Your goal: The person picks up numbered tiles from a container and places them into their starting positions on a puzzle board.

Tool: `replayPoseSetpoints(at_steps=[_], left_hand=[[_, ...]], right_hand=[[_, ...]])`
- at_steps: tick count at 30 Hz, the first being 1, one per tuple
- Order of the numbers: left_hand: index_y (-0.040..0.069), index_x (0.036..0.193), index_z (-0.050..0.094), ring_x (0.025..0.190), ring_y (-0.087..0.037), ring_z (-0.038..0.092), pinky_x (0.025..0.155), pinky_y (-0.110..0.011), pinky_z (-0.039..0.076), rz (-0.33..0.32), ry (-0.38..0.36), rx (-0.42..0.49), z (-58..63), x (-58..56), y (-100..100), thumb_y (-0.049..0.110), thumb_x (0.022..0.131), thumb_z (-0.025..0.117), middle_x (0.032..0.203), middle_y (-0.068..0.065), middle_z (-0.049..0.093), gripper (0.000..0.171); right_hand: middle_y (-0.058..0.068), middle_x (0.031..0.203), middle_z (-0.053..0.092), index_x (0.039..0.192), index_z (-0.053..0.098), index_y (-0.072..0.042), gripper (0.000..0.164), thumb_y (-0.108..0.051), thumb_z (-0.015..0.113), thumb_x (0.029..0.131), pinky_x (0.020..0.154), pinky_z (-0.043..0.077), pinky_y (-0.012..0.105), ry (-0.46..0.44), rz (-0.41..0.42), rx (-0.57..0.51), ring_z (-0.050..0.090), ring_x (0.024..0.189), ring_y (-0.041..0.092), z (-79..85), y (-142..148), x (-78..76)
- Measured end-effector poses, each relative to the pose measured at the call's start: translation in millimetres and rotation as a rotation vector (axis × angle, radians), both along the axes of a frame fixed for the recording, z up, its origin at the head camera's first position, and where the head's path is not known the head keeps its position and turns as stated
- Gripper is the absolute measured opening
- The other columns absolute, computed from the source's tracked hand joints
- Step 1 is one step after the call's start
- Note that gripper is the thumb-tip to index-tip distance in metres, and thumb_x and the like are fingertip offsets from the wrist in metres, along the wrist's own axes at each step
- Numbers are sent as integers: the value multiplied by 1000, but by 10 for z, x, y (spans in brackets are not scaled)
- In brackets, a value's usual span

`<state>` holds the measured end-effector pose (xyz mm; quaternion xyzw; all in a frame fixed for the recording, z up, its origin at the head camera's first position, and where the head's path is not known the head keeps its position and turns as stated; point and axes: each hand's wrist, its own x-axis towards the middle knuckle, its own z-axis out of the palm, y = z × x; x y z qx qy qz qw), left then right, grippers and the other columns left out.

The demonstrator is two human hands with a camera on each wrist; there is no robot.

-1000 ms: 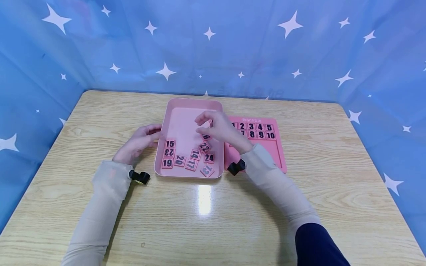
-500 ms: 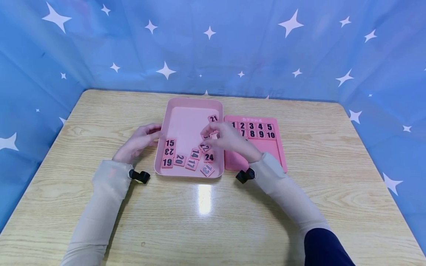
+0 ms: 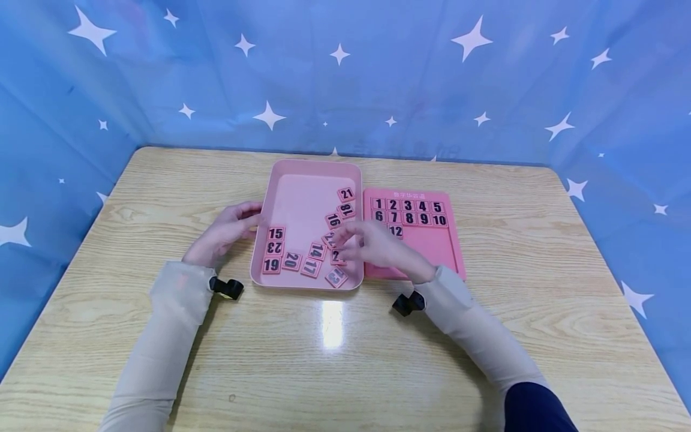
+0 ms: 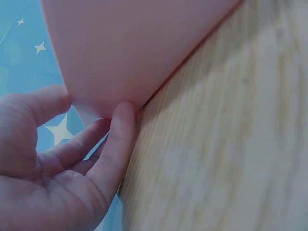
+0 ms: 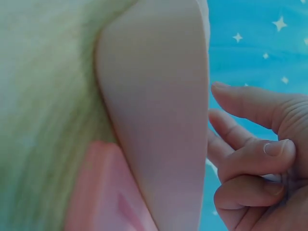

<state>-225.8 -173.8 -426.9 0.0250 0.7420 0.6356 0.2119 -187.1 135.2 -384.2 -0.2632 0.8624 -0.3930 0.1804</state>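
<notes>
My left hand point(image 3: 224, 231) rests its fingertips against the left outer wall of the pink tray point(image 3: 302, 192); in the left wrist view the thumb point(image 4: 122, 125) lies on that wall near the table. Over the tray's right side hovers my right hand point(image 3: 375, 243), thumb and forefinger apart, nothing seen between them. Beneath its fingertips is the number 24 tile point(image 3: 336, 258), partly covered, beside the half-hidden 22 tile point(image 3: 327, 239). Close by lie the 13 tile point(image 3: 336, 277), the 16 tile point(image 3: 333, 221) and the 14 tile point(image 3: 317, 251). In the right wrist view the tray wall hides some fingertips.
A pink number board point(image 3: 437, 252) stands against the tray's right side, its top rows filled with tiles and the 12 tile point(image 3: 396, 231) below. Along the tray's left wall runs a column with the 15 tile point(image 3: 276, 233). A starry blue curtain point(image 3: 302, 72) hangs behind the table.
My right hand has moved toward the near side of the tray and slightly right, uncovering the 21, 18 and 16 tiles and the board's 12 tile. My left hand has stayed put.
</notes>
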Motion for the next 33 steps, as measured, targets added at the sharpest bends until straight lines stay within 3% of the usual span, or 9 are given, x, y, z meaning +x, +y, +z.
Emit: replayPoseSetpoints(at_steps=[5, 11, 17, 25, 29, 33], left_hand=[[-7, 140, 32, 94, -11, 54, 78, -24, 53, 0, 0, 1, 11, 6, 1, 9, 97, 50, 139, -25, 38, 50], [-7, 140, 34, 92, -11, 55, 77, -24, 53, 5, -8, 1, 10, 8, 4, 9, 96, 51, 137, -25, 39, 50], [-8, 140, 33, 91, -9, 55, 77, -24, 54, 5, -3, 3, 10, 12, 9, 9, 96, 50, 138, -26, 38, 50], [-8, 140, 33, 91, -8, 55, 77, -24, 54, 6, -4, 1, 9, 11, 10, 9, 97, 50, 138, -25, 38, 49], [-7, 140, 33, 91, -9, 55, 78, -24, 54, 9, -8, 7, 15, 15, 6, 9, 96, 51, 137, -26, 39, 50], [-7, 140, 33, 92, -9, 56, 79, -24, 53, 7, -9, 16, 22, 19, 7, 9, 95, 52, 137, -26, 39, 51]], right_hand=[[5, 98, 68, 104, 67, -7, 26, -8, 73, 79, 57, 48, 27, -48, 13, 1, 53, 59, 15, -47, 37, 87], [2, 102, 69, 103, 70, -9, 26, -5, 72, 78, 69, 51, 28, -48, 52, 26, 64, 77, 15, -62, 58, 141], [0, 105, 69, 105, 70, -10, 29, -2, 72, 76, 84, 52, 31, -43, 103, 45, 65, 92, 16, -79, 76, 191], [0, 108, 68, 106, 70, -12, 32, -4, 73, 76, 84, 50, 33, 1, 117, 53, 61, 94, 16, -106, 60, 223], [-3, 109, 68, 105, 71, -16, 32, -5, 74, 75, 93, 45, 37, 14, 120, 107, 59, 102, 17, -78, 39, 221], [-3, 108, 68, 107, 70, -17, 33, -7, 74, 76, 92, 47, 36, 2, 136, 170, 61, 100, 16, -33, 13, 222]])
